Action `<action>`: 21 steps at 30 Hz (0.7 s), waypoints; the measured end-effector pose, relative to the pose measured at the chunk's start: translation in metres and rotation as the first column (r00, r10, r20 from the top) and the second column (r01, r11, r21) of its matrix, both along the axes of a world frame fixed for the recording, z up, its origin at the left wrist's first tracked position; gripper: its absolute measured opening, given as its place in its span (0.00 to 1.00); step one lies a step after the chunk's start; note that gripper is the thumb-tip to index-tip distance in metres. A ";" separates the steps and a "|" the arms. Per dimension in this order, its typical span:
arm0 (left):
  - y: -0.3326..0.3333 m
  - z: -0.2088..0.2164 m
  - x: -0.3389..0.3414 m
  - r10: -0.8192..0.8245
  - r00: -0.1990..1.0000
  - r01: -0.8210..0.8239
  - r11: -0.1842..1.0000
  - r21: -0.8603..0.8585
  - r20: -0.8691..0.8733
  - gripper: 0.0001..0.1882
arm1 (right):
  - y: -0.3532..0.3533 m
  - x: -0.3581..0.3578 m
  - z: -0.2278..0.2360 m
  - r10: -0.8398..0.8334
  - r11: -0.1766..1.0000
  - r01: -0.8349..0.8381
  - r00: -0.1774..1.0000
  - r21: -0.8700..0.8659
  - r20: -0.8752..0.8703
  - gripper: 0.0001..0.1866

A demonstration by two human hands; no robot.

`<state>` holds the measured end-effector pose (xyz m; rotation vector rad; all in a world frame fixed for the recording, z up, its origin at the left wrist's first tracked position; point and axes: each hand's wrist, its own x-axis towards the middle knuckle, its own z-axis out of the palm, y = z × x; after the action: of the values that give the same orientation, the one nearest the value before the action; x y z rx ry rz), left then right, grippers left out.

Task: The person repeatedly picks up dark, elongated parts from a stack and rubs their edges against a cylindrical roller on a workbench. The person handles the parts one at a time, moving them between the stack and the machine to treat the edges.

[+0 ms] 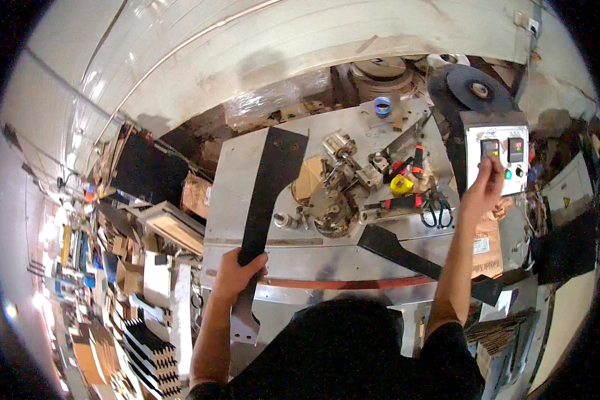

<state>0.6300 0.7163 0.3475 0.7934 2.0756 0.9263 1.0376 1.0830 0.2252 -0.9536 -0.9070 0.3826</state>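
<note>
My left hand [241, 272] is closed around the narrow middle of a long black flat panel [261, 193] with flared ends and small holes. The panel stands tilted, its upper end over the metal table and its lower end beside my body. My right hand [490, 179] is raised at a white control box [475, 143] with two small digital displays and a green button. Its fingers are drawn together in front of the box's left side, and what they pinch, if anything, is hidden. A second black panel [397, 251] of similar shape lies across the table's front right edge, partly behind my right forearm.
On the metal table [237, 173] stands a metal machine head [333, 207]. Around it lie a yellow tape measure [401, 185], scissors [437, 212], red-handled tools [418, 160] and a blue tape roll [382, 107]. A large black reel [477, 90] stands behind the control box.
</note>
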 end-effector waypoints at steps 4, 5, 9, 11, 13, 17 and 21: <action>-0.065 0.013 -0.001 0.168 0.979 -0.170 0.985 0.009 0.113 0.18 | -0.069 -0.157 0.049 0.609 0.787 -0.617 0.781 -0.018 -0.140 0.18; -0.085 0.011 -0.008 0.175 0.981 -0.179 0.983 0.045 0.082 0.20 | -0.079 -0.195 0.054 0.758 0.634 -0.771 0.603 0.061 -0.249 0.20; -0.119 0.010 -0.011 0.064 0.991 -0.064 0.998 -0.005 0.118 0.20 | -0.137 -0.307 0.050 0.728 -0.033 -0.937 -0.262 0.348 -0.634 0.38; -0.145 0.002 -0.009 0.021 0.993 -0.022 1.000 0.014 0.114 0.23 | -0.186 -0.340 0.072 0.619 -0.197 -0.916 -0.392 0.348 -0.681 0.46; -0.194 -0.009 0.006 0.069 0.985 -0.078 0.996 0.050 0.161 0.26 | -0.237 -0.363 0.076 0.566 -0.385 -0.808 -0.588 0.446 -0.578 0.48; -0.303 -0.031 0.022 0.253 0.939 -0.292 0.945 0.148 0.234 0.28 | -0.336 -0.435 0.086 0.362 -0.662 -0.641 -0.728 0.389 -0.583 0.49; -0.403 -0.053 0.018 0.435 0.877 -0.465 0.876 0.132 0.203 0.26 | -0.451 -0.509 0.090 0.213 -0.786 -0.532 -0.711 0.314 -0.671 0.42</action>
<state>0.6481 0.3137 0.2950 0.2939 2.0836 1.3982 0.5284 0.6323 0.3156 0.2534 -0.7332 3.1060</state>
